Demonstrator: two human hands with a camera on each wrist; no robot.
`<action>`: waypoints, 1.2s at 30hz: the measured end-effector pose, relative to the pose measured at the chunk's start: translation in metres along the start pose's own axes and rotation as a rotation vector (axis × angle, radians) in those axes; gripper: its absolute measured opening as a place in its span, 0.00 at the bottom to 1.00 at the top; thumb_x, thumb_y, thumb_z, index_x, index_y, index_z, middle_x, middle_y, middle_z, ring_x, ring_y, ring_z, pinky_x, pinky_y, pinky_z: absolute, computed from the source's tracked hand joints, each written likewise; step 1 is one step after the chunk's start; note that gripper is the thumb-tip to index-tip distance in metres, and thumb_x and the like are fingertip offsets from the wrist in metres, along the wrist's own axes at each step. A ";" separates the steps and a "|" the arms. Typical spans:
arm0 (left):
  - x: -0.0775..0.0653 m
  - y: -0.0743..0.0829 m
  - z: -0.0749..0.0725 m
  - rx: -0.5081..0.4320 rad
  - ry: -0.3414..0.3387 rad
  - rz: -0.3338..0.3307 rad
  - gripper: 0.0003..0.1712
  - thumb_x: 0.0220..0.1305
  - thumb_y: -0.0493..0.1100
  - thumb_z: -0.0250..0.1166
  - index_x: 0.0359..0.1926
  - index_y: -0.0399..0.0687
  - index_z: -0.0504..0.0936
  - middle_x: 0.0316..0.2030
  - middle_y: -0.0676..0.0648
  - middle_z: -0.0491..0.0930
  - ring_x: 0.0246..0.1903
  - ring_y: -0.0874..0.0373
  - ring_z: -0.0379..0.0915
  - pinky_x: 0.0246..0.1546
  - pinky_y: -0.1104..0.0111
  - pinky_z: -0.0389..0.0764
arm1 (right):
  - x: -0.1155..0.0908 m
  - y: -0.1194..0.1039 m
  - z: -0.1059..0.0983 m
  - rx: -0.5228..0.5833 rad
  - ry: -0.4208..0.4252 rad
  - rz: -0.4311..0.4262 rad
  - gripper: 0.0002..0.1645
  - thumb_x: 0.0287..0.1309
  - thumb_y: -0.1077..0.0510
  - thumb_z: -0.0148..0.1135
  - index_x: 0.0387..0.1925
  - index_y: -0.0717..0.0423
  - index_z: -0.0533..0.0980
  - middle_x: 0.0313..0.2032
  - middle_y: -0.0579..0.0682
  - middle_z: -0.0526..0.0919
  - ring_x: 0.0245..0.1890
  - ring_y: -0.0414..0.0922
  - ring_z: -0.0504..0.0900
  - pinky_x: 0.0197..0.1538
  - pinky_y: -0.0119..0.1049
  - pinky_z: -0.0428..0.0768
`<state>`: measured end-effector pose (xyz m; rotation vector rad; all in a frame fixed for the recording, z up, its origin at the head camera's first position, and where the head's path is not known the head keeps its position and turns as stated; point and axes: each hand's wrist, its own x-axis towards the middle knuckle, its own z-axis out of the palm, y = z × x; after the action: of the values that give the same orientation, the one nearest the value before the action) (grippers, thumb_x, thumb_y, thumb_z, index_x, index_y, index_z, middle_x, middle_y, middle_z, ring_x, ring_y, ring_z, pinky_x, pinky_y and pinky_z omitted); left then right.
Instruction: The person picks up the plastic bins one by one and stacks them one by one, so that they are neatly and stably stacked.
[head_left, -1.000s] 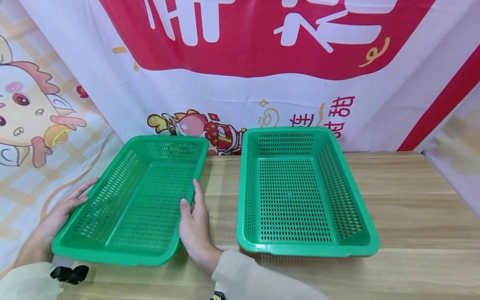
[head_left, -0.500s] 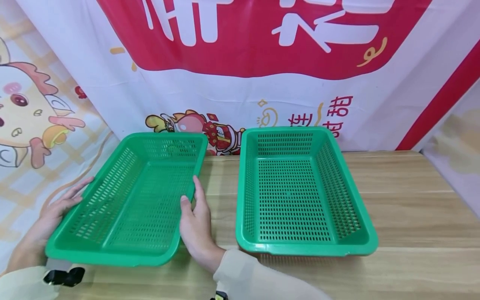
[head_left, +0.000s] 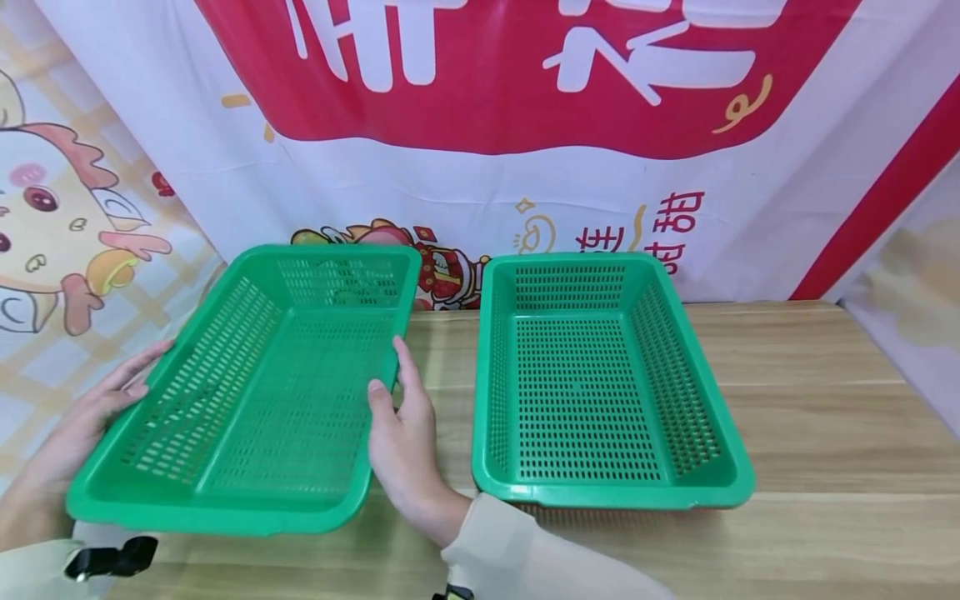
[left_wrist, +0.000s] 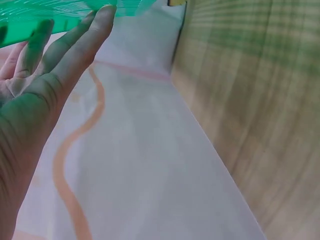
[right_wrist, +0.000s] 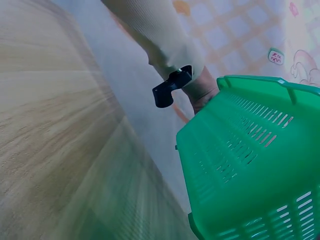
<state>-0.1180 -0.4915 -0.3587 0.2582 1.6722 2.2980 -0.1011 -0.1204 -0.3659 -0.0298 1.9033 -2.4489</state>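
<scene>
Both hands carry a green plastic basket (head_left: 300,358) with slotted walls, raised off the table and tilted, on the left in the head view. Along its left side lies my left hand (head_left: 78,429). In the left wrist view the left hand's fingers (left_wrist: 75,45) reach up straight against the basket's underside. At the right rim, my right hand (head_left: 408,433) holds the basket, thumb over the rim and fingers along the outer wall. The right wrist view shows the basket's outer wall (right_wrist: 250,150) but not the right hand itself.
A second green basket (head_left: 585,496) stands on the wooden table (head_left: 810,417) to the right, nothing visible in it. A printed cloth (head_left: 480,192) hangs behind the table, and another patterned cloth (head_left: 45,350) is close to the left hand.
The carried basket has risen and shifted a little left at its near end, growing larger in view. Both hands have moved up with it. The second basket has stayed put.
</scene>
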 end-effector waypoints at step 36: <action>0.018 0.024 0.123 0.316 0.187 0.133 0.30 0.84 0.36 0.44 0.81 0.62 0.62 0.56 0.60 0.86 0.32 0.49 0.91 0.25 0.54 0.87 | -0.002 -0.094 -0.098 0.049 -0.065 -0.076 0.34 0.80 0.61 0.46 0.81 0.41 0.59 0.78 0.43 0.65 0.76 0.45 0.67 0.78 0.48 0.70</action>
<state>-0.0995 -0.3818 -0.2977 0.2316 2.1764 2.1975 -0.1051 -0.0022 -0.2995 -0.1812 1.8487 -2.5084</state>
